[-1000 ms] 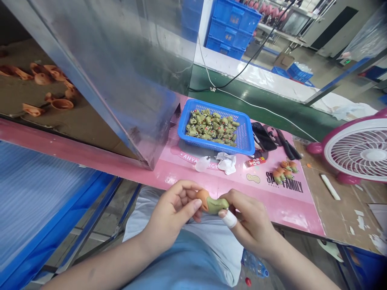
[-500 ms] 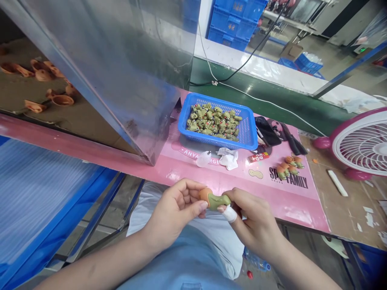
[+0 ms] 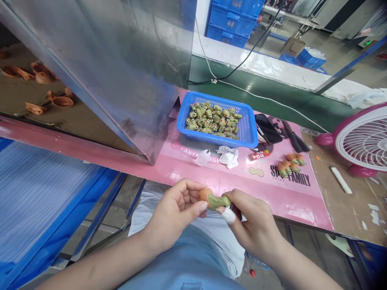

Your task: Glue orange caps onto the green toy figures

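Observation:
Both hands grip one small toy piece (image 3: 214, 200) just below the table's front edge: an orange rounded end joined to an olive-green body. My left hand (image 3: 177, 209) pinches the orange end between thumb and fingers. My right hand (image 3: 250, 221), its thumb wrapped in white tape, pinches the green end. Behind them a blue mesh basket (image 3: 247, 129) on the pink mat (image 3: 242, 181) holds several green toy pieces (image 3: 213, 120). Three joined orange-and-green pieces (image 3: 290, 164) lie on the mat to the right.
A large slanted metal housing (image 3: 121, 68) fills the upper left, with orange toy parts (image 3: 45, 86) lying beneath it. A pink fan (image 3: 361, 145) stands at the right. Crumpled white tissue (image 3: 229, 157), a small clear piece (image 3: 202, 157) and black tools (image 3: 281, 135) lie near the basket. Blue crates (image 3: 236, 18) are stacked behind.
The hands and toy piece stay pressed together with almost no shift; the camera has tilted slightly, so the table things sit a little differently in the picture.

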`<state>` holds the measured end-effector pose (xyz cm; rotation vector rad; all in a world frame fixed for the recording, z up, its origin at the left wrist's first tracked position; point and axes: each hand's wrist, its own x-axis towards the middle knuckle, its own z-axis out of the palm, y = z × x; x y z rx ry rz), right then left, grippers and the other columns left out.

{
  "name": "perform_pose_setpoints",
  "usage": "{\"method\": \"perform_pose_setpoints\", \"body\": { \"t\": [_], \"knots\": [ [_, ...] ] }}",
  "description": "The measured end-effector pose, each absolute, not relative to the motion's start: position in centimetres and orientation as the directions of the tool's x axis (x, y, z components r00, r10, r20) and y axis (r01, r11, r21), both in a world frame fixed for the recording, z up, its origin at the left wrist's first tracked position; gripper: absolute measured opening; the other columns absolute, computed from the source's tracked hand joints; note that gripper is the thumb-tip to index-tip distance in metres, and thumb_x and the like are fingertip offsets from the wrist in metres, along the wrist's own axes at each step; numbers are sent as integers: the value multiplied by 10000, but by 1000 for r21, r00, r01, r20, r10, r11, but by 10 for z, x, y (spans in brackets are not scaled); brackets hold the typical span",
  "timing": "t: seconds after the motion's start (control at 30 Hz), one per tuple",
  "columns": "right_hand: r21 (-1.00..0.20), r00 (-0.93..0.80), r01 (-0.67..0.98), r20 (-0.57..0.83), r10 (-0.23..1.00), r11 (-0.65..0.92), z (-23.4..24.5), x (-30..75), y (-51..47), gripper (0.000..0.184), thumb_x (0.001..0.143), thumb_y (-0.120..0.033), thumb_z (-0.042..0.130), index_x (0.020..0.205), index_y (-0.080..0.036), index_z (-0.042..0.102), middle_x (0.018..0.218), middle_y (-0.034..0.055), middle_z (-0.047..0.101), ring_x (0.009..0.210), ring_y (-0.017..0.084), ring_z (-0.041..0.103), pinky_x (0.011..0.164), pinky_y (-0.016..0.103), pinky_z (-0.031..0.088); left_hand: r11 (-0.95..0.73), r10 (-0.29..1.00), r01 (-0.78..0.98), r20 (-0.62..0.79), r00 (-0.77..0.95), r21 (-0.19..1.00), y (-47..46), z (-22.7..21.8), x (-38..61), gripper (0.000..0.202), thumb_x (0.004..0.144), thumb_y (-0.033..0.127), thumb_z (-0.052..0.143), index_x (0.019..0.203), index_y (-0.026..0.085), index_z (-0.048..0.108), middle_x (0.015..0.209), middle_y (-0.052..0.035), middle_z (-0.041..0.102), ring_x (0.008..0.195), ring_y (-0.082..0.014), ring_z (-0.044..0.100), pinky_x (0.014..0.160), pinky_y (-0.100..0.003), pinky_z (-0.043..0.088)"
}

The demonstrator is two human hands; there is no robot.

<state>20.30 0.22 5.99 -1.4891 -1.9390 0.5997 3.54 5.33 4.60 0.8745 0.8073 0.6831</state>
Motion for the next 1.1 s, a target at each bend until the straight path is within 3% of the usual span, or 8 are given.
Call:
{"method": "perform_pose_setpoints", "body": {
  "t": [0.63, 0.77, 0.93, 1.0, 1.1],
  "knots": [
    [-693, -165, 680, 173, 971, 239, 61, 208, -2, 51, 860, -209, 449, 820, -177, 455, 643, -30, 417, 536, 91, 391, 486, 216, 300, 420, 799, -144, -290, 527, 896, 55, 51, 41, 188, 719, 133, 635, 884, 161, 550, 794, 2, 633, 738, -105, 590, 655, -202, 506],
    [-687, -163, 704, 93, 982, 182, 61, 207, 1, 69, 872, -216, 401, 901, -181, 454, 745, 7, 490, 615, 120, 447, 522, 237, 337, 213, 877, -131, -130, 463, 968, 53, 41, 43, 216, 737, 122, 622, 922, 201, 544, 807, 25, 631, 743, -86, 595, 694, -181, 494],
    [-767, -77, 621, 144, 987, 161, 62, 203, 7, 95, 872, -251, 444, 937, -196, 488, 759, -1, 520, 611, 105, 471, 531, 224, 386, -305, 890, -23, 294, 350, 952, 49, 15, 43, 416, 734, 62, 608, 1081, 263, 498, 907, 17, 610, 819, -106, 579, 765, -207, 464],
    [-759, -42, 621, 218, 975, 197, 61, 203, 7, 111, 862, -215, 472, 966, -192, 505, 762, -2, 536, 611, 93, 486, 541, 206, 411, -373, 874, 40, 337, 350, 927, 49, 10, 41, 440, 729, 61, 611, 1098, 265, 485, 943, 6, 600, 858, -121, 568, 793, -223, 448],
    [-648, -72, 700, 354, 933, 300, 59, 207, 5, 222, 827, -133, 514, 1046, -169, 508, 830, 24, 560, 670, 97, 519, 596, 200, 452, -355, 861, 77, 293, 415, 932, 54, 15, 37, 286, 762, 113, 582, 1016, 237, 536, 977, -23, 584, 917, -151, 544, 813, -254, 433]
  ]
}}
